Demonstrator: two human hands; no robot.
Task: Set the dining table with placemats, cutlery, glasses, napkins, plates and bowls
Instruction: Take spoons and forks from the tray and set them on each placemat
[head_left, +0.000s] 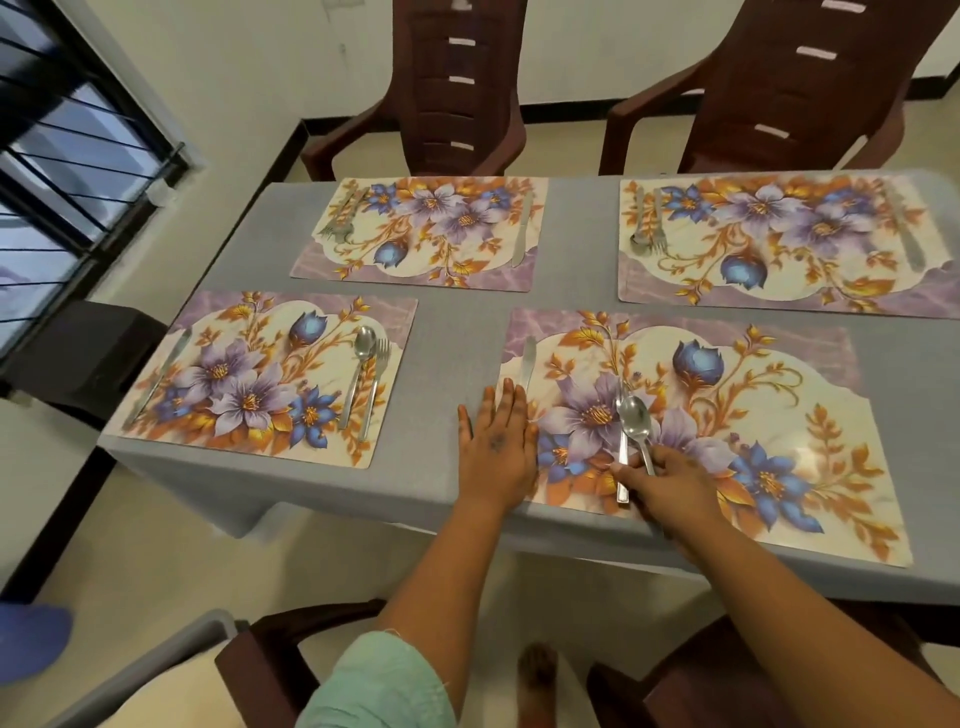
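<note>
Table: the grey-clothed dining table (457, 332) carried four floral placemats, two on the far side and two on the near side
Chairs: two brown chairs (457, 88) stood behind the far edge; parts of two more showed at the near edge, close to the person's legs
Near right placemat: this placemat (779, 415) was the setting in hand, with a knife (528, 364) lying at its left edge
Other three placemats: each already held a knife on one side and a spoon with a fork on the other, as on the near left placemat (270, 379)
Left hand: the left hand (496, 447) lay flat with straight, spread fingers, pressing on the mat's left edge just below the knife
Right hand: the right hand (660, 483) pinched the handles of a spoon (635, 421) and what looked like a fork behind it, low over the mat's left-centre
Step, as I judged: cutlery for the fourth place, nearly finished
Next move: the pair likely belonged at the mat's right side, well apart from the knife, with nothing in the way
Still missing: no glasses, napkins, plates or bowls were in view
</note>
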